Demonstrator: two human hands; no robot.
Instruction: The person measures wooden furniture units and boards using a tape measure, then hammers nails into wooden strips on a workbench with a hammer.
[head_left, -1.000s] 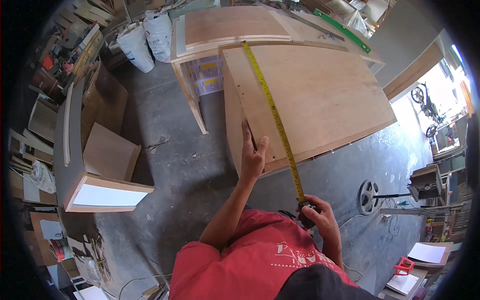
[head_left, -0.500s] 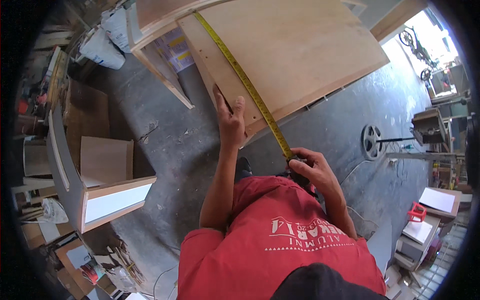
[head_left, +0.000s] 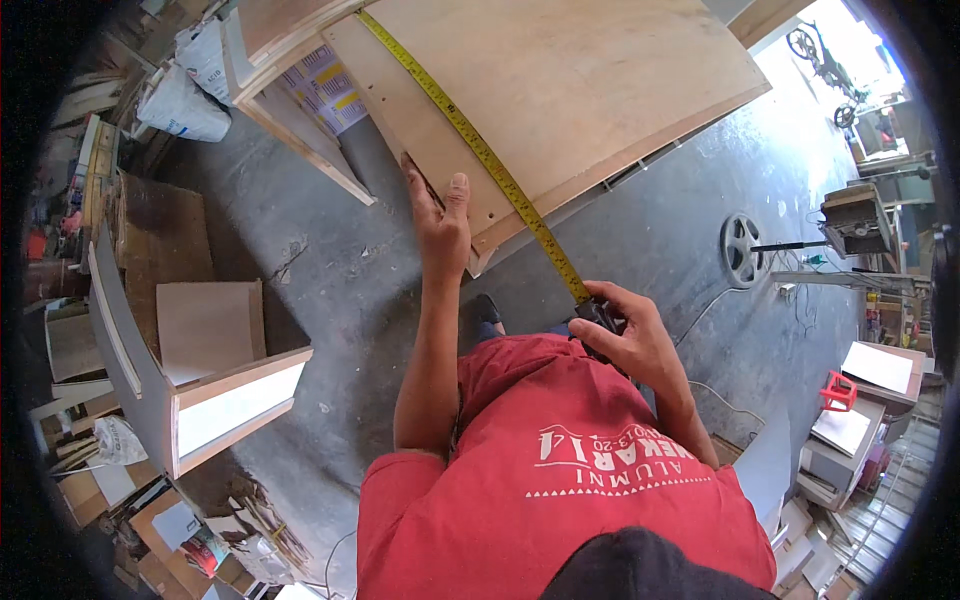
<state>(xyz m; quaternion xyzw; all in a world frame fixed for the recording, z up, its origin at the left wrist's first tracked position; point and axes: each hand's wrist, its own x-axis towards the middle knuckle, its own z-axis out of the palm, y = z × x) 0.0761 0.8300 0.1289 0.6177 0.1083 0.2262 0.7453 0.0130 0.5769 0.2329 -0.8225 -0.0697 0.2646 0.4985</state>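
gripping a tape measure (head_left: 477,144), the right hand (head_left: 632,335) partly hides its case (head_left: 598,315).

Pale wooden panel (head_left: 580,90), yellow measuring tape (head_left: 488,158) across it

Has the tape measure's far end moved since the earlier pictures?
No. The tape measure's far end still lies at the far edge of the wooden panel, near its left corner; the view shifted.
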